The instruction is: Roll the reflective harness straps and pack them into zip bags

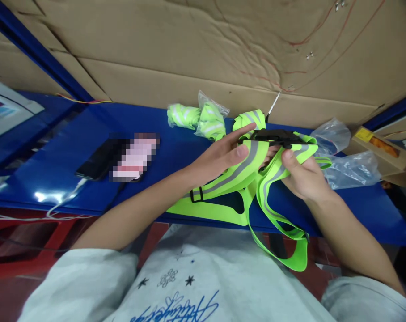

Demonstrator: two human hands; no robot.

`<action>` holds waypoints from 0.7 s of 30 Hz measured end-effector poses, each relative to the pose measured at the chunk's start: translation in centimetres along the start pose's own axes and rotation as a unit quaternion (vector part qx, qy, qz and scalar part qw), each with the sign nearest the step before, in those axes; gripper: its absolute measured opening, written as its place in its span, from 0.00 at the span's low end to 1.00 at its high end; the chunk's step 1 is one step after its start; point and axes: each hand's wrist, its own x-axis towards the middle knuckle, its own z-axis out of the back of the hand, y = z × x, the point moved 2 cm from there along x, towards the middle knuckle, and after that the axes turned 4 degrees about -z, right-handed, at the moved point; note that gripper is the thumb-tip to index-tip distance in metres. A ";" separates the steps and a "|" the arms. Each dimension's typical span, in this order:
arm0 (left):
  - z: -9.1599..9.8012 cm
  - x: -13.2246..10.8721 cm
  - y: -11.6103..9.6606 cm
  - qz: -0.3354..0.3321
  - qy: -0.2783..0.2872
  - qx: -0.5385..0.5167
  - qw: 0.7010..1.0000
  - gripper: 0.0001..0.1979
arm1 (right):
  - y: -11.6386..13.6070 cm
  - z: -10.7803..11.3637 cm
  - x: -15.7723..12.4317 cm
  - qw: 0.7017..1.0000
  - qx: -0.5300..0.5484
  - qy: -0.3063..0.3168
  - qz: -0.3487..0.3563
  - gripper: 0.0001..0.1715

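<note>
A neon-green strap vest (238,176) with grey reflective bands lies half on the blue table (55,165), its loops hanging over the front edge. My left hand (223,154) presses on the folded upper part, fingers stretched toward a black buckle (273,136), thumb on a grey band. My right hand (302,176) is closed on a strap just below the buckle, thumb on top.
Two folded green vests, one bagged (209,120) and one bare (180,115), lie at the table's back. Empty clear bags (347,167) and a small cardboard box (379,150) sit at the right. A phone (102,158) with a white cable lies left. Cardboard wall behind.
</note>
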 end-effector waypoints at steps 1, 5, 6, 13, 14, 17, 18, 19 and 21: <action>-0.3 0.0 0.2 0.006 0.010 -0.051 0.999 0.46 | -0.2 -0.1 -0.1 1.000 0.007 0.007 -0.007 0.28; -1.4 0.0 1.4 0.051 0.031 -0.146 0.987 0.30 | -1.1 -0.7 -0.2 0.999 0.015 0.040 -0.030 0.29; -1.6 0.0 1.7 0.053 0.024 -0.139 0.988 0.26 | -1.3 -0.8 -0.2 0.998 0.011 0.047 -0.031 0.29; -0.7 -0.8 2.2 0.043 -0.089 0.001 0.995 0.15 | 0.0 -0.5 -0.5 0.954 -0.280 -0.057 0.090 0.26; -0.6 -0.9 2.2 0.049 -0.091 0.016 0.995 0.15 | 0.1 -0.3 -0.6 0.943 -0.305 -0.085 0.101 0.26; -0.8 -1.0 1.9 0.036 -0.077 0.005 0.996 0.14 | 0.1 -0.2 -0.7 0.941 -0.301 -0.127 0.092 0.30; -1.0 -0.9 1.8 0.030 -0.073 -0.012 0.997 0.14 | -0.1 -0.2 -0.6 0.944 -0.290 -0.131 0.092 0.31; -1.2 -0.8 1.7 0.027 -0.069 -0.030 0.997 0.15 | -0.2 -0.2 -0.6 0.945 -0.284 -0.131 0.095 0.31; -1.4 -0.6 1.7 0.029 -0.064 -0.054 0.996 0.19 | -0.6 -0.4 -0.4 0.946 -0.281 -0.122 0.102 0.29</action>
